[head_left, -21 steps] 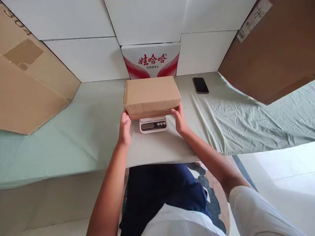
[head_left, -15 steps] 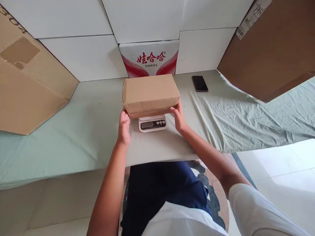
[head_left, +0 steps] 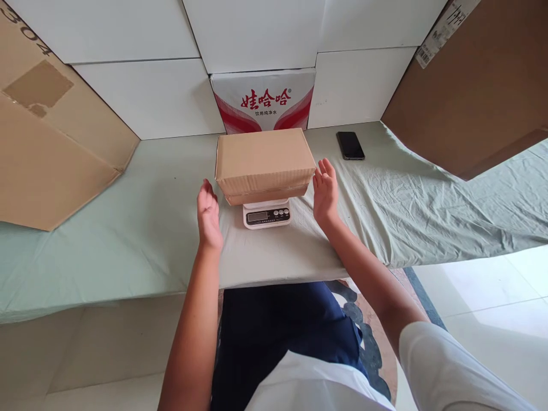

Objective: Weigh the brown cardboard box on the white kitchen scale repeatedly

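A closed brown cardboard box (head_left: 264,162) rests on a small white digital scale (head_left: 266,214) on the cloth-covered table (head_left: 128,228). My left hand (head_left: 208,214) hovers flat and open just left of the box, a short gap from its side. My right hand (head_left: 325,191) is open too, palm facing the box's right side, not touching it. Neither hand holds anything. The scale's display faces me, its reading too small to tell.
A black phone (head_left: 350,145) lies on the table at the back right. A red-and-white printed carton (head_left: 263,101) stands behind the box against white blocks. Large cardboard sheets lean at the left (head_left: 47,137) and the right (head_left: 475,85).
Both hands have let go of the box's lower corners and moved outward and up; the box stays on the scale.
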The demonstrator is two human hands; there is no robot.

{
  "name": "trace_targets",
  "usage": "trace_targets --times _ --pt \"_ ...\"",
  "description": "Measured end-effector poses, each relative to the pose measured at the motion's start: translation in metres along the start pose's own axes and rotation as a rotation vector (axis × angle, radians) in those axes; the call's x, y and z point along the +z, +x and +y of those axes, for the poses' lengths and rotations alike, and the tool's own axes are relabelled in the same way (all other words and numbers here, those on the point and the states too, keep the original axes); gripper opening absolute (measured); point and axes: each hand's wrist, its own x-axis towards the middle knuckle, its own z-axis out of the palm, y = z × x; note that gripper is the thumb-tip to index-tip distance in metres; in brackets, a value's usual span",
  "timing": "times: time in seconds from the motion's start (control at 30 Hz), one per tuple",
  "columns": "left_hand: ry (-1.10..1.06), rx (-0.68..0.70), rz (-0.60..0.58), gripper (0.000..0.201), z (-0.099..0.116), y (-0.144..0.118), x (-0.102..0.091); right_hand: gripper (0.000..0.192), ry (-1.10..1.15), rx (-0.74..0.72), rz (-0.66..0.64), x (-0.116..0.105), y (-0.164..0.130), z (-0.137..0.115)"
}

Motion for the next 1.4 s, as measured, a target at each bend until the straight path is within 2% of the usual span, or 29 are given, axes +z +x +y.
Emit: trace_targets --times 0.3,0.53,0.8,1.1,1.23,1.4 --pt "0.058 -0.017 -0.002 0.070 -0.001 0.001 -0.001 0.058 -0.057 -0.003 -0.060 -0.007 0.004 0.016" --pt "0.097 -0.011 -0.017 0.066 -0.003 0.002 -0.002 0.047 -0.001 0.044 -0.031 0.000 0.002 0.007" --pt "0.072 -0.035 -0.012 0.068 0.003 0.000 0.002 0.047 0.032 0.080 -0.030 0.009 -0.002 -0.005" --pt "0.071 -0.034 -0.019 0.069 0.004 0.000 0.004 0.045 -0.013 0.064 -0.058 0.012 -0.004 -0.008" --pt "0.078 -0.031 -0.010 0.068 0.005 0.000 0.004 0.041 -0.025 0.017 -0.108 0.012 -0.004 -0.008" --pt "0.077 -0.048 0.001 0.072 0.007 0.000 0.006 0.039 -0.026 0.019 -0.100 0.010 -0.002 -0.005"
